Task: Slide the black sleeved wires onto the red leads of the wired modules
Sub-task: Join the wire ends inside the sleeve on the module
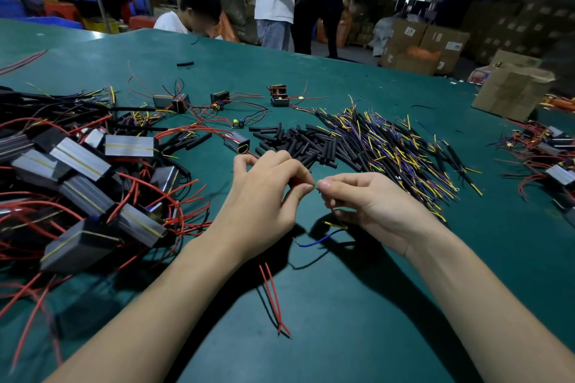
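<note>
Near the table's front edge | two red leads [273, 298] trailed from under the left hand [264, 196], which pinched something hidden | right hand [357, 199] pinched a sleeved wire's [329, 228] tip | advice: align ends, feed straight | spare black sleeves [298, 140] lay mid-table, modules [81, 165] toward the left edge.

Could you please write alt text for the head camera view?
Two bare hands, left hand and right hand, pinch thin wire ends together above a green table. A pile of grey wired modules with red leads lies left; short black sleeve tubes lie beyond.
</note>
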`<state>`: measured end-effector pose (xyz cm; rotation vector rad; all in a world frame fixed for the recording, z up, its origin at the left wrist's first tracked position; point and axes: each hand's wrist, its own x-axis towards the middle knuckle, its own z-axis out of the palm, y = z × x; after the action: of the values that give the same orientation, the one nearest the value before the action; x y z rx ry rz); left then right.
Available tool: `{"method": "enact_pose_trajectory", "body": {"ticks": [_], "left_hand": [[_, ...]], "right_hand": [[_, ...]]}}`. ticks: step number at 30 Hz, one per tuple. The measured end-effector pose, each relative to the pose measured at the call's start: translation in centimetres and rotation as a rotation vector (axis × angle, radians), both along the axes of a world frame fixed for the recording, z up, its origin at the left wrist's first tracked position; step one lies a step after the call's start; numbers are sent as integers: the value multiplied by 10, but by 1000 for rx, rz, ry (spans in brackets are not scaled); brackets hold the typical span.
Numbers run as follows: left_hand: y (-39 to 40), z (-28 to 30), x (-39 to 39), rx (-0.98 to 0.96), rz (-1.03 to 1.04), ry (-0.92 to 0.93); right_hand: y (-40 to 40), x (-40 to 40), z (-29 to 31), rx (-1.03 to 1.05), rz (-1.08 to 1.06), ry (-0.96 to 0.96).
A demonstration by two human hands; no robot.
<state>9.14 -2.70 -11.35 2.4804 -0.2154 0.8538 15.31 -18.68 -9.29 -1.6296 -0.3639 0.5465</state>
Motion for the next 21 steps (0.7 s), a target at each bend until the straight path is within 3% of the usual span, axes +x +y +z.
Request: {"method": "enact_pose_trajectory", "body": {"ticks": [2, 3, 7, 8, 9, 10, 11, 14, 15, 16, 21], "left_hand": [[-2, -1, 0, -45, 8, 58], [-2, -1, 1, -88, 9, 111], [3, 6, 3, -450, -65, 424], [5, 7, 3, -520, -84, 455], [6, 8, 2, -554, -86, 461], [6, 8, 2, -556, -73, 445], [5, 8, 1, -540, -56, 414], [1, 7, 0, -450, -18, 269], [-1, 6, 0, -396, -6, 211], [-1, 4, 0, -336, -1, 159], [-1, -1, 0, -204, -17, 56]], "right_hand": [[2, -2, -2, -43, -63, -262], [3, -2, -5, -87, -100, -480], [4, -1, -9, -422, -162, -1685], [4, 0, -8, -461, -148, -1847], [4, 1, -8, -459, -143, -1888], [4, 1, -8, -418, -136, -1808], [5, -1, -8, -325, -117, -1592], [6, -6, -6, 26, -71, -534], [4, -3, -8, 50, -84, -319], [2, 0, -11, 24, -87, -222], [3, 2, -14, 20, 43, -120]]}}
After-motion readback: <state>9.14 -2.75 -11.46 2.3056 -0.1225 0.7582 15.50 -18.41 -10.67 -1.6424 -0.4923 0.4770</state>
